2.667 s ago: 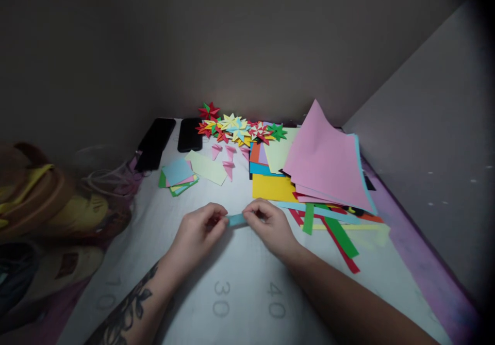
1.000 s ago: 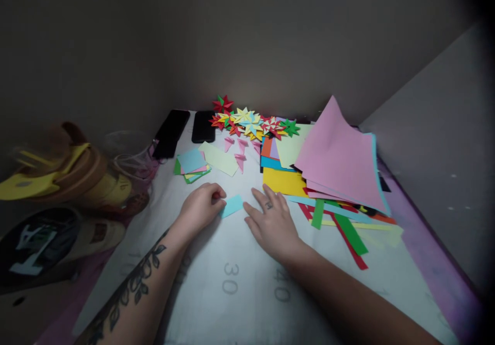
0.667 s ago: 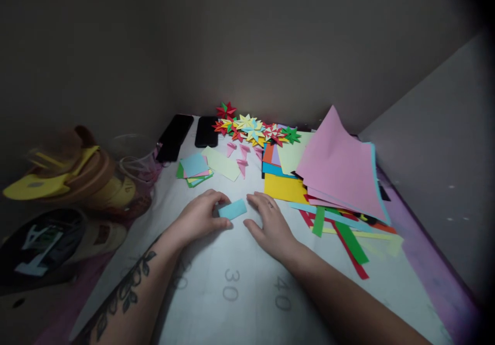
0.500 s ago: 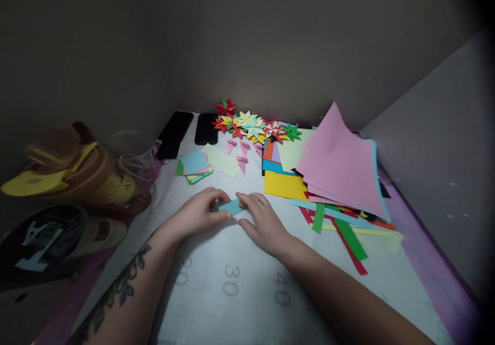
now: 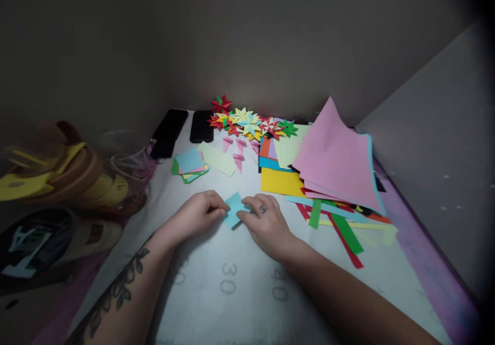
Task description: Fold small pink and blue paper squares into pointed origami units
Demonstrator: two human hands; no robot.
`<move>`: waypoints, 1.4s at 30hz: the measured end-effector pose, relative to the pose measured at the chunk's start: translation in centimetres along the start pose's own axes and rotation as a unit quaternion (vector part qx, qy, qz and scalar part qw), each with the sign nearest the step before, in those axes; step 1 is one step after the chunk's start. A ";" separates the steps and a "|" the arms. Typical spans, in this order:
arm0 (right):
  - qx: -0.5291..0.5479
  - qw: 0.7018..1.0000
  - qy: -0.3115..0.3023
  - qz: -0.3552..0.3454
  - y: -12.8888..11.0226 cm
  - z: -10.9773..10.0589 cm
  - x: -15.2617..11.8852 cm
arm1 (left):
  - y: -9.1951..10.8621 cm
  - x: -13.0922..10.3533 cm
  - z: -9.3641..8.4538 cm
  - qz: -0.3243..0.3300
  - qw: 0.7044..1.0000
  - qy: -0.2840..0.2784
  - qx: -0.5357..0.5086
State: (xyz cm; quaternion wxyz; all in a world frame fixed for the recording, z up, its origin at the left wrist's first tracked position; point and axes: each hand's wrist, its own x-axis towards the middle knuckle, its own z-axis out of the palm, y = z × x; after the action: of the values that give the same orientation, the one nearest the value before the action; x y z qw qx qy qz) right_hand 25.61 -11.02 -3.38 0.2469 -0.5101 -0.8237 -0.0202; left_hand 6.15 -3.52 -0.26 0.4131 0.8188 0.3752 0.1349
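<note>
Between my two hands is a small light-blue square of paper (image 5: 234, 212), turned so that a corner points away from me. My left hand (image 5: 203, 212) pinches its left corner between thumb and fingers. On the opposite side, my right hand (image 5: 266, 221) grips the right corner the same way, with the other fingers curled. Beyond the hands lie several pink folded paper pieces (image 5: 238, 162). A stack of small coloured paper squares (image 5: 189, 161) sits past my left hand, beside a pale green paper strip (image 5: 216, 158).
Folded paper stars (image 5: 247, 120) are heaped at the back, near two black phones (image 5: 202, 126). Large pink sheets (image 5: 336, 159), a yellow sheet (image 5: 281, 181) and cut strips (image 5: 346, 231) lie to the right. Cups with a yellow lid (image 5: 42, 182) stand left.
The blue paper was a narrow folded rectangle and now lies opened out as a square with a corner away from me. Both hands have shifted their grip to its side corners.
</note>
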 end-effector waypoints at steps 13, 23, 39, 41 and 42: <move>0.107 0.994 -0.025 -0.012 2.3 -0.5 -0.2 | 0.6 -0.1 1.7 0.040 0.978 0.061 0.198; 0.249 0.964 -0.077 0.061 4.3 -1.7 0.1 | 0.4 0.1 2.0 0.170 0.959 -0.079 0.215; 0.165 0.965 -0.060 0.196 2.9 0.3 0.9 | 1.0 -0.1 2.0 0.145 0.958 -0.092 0.229; 0.159 0.967 -0.054 0.193 2.8 0.4 0.9 | 1.3 -0.1 2.0 0.141 0.959 -0.089 0.229; 0.156 0.967 -0.052 0.192 2.8 0.4 0.8 | 1.4 -0.1 2.0 0.137 0.959 -0.086 0.232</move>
State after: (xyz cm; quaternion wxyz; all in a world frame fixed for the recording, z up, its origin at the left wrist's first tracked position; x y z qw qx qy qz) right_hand 27.51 -8.87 -3.98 0.2792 -0.6143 -0.7149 0.1832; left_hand 7.88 -5.27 -0.39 0.2202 0.9442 0.2431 0.0286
